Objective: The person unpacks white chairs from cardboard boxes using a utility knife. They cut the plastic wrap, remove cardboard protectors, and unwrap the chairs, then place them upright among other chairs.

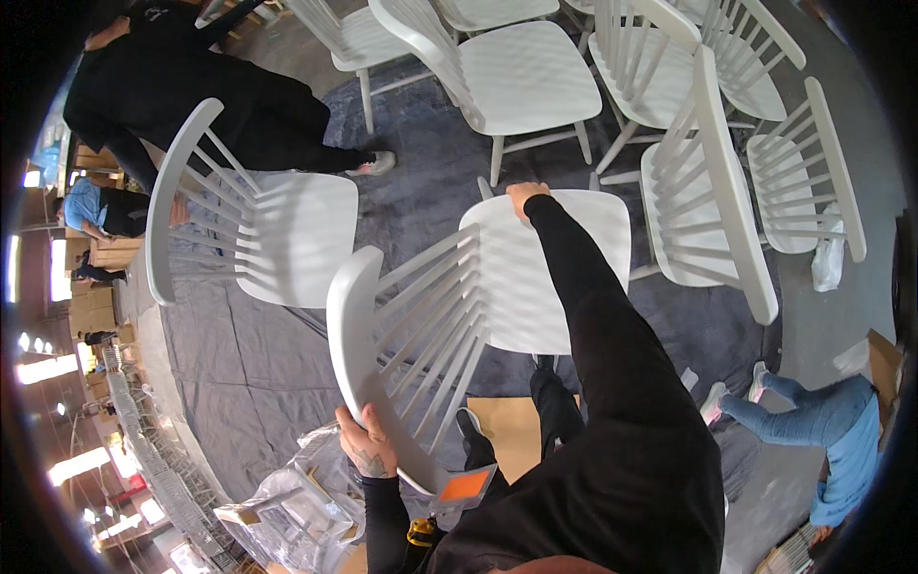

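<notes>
A white spindle-back chair is in front of me, its back toward my left side. My left hand, tattooed on the back, is closed round the near end of the curved top rail. With my right arm stretched across the seat, my right hand grips the seat's far edge, its fingertips partly hidden. A similar white chair stands to the left, where another person's hand is at its back. Close on the right is one more white chair.
Several white chairs crowd the far side. A dark sheet covers the floor. Cardboard lies by my feet, and clear plastic wrapping is at the near left. A person in blue bends at the right; a person in black is far left.
</notes>
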Tool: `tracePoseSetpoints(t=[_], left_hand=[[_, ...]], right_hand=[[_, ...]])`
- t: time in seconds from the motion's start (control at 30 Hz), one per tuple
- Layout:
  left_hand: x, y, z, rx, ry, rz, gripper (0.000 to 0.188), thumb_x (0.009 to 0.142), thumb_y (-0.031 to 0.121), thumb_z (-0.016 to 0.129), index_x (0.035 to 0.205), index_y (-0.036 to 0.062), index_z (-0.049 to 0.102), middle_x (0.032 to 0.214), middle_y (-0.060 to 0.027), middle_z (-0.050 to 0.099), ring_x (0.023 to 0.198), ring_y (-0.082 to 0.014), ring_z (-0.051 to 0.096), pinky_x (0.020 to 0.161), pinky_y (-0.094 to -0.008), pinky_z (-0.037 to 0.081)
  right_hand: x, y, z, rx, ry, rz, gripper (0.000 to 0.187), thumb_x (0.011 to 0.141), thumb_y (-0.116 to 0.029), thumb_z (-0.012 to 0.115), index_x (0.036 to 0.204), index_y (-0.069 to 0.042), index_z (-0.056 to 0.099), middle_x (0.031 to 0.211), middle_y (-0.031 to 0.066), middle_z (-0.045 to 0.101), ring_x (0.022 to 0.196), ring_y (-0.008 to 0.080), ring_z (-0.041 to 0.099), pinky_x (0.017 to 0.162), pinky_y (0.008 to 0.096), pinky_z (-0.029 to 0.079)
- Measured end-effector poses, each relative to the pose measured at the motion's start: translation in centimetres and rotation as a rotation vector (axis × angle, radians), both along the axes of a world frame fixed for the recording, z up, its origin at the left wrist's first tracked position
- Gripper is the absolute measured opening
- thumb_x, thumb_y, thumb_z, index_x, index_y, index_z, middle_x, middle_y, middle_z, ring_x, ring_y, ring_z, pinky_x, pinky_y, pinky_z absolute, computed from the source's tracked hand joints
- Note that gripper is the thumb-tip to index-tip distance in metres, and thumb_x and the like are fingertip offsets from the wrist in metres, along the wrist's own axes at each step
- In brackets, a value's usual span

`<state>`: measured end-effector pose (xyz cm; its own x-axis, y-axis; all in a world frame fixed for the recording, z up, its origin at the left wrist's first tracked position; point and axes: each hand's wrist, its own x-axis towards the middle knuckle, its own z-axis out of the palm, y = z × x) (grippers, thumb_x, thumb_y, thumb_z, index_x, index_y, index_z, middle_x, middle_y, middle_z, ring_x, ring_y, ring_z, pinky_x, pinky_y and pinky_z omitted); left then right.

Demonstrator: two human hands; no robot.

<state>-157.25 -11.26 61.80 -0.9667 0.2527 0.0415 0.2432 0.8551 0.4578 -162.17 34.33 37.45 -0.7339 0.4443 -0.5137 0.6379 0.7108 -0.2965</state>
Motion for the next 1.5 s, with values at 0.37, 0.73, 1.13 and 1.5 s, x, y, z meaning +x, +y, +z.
tracePoseSetpoints(t=[0.37,0.73,1.13,1.5], left_hand=[[0.0,-0.1,0.3,0.399,-0.449,0.027,0.037,0.079,0.015,0.077,0.110,0.0010,0.063,0.092,-0.0077,0.071,0.084,-0.0137,0.066,0.075,-0.0319,0.053],[1.3,-2.1,0.0,0.555,-0.567,-0.094,0.037,0.078,0.005,0.070,0.115,0.0040,0.065,0.103,-0.0051,0.072,0.094,-0.0144,0.066,0.089,-0.0313,0.051],[18.4,-27.1,12.7,0.620,-0.355,0.166,0.049,0.072,0.014,0.070,0.118,-0.0032,0.062,0.097,-0.0117,0.070,0.088,-0.0164,0.064,0.081,-0.0334,0.052],[46.7,-42.7,16.2,1.039,-0.078,0.694,0.050,0.072,0.008,0.072,0.120,-0.0021,0.061,0.104,-0.0119,0.071,0.094,-0.0169,0.066,0.088,-0.0317,0.051]], right_hand=[[6.1,1.2,0.1,0.104,0.647,-0.103,0.055,0.076,-0.003,0.060,0.130,-0.014,0.059,0.119,0.0143,0.061,0.118,0.0327,0.054,0.102,0.0473,0.038],[27.7,-2.5,-6.1,-0.555,0.684,-1.130,0.097,0.072,-0.021,0.083,0.146,0.007,0.028,0.142,0.0218,0.046,0.128,0.0323,0.047,0.107,0.0408,0.038],[32.2,-17.2,10.7,-0.877,0.681,-0.645,0.068,0.085,-0.026,0.073,0.138,0.006,0.045,0.134,0.0169,0.055,0.119,0.0304,0.055,0.102,0.0437,0.044],[24.8,-33.9,23.2,-1.003,0.201,-0.218,0.051,0.091,-0.029,0.065,0.128,0.004,0.056,0.123,0.0118,0.060,0.111,0.0271,0.058,0.095,0.0418,0.048]])
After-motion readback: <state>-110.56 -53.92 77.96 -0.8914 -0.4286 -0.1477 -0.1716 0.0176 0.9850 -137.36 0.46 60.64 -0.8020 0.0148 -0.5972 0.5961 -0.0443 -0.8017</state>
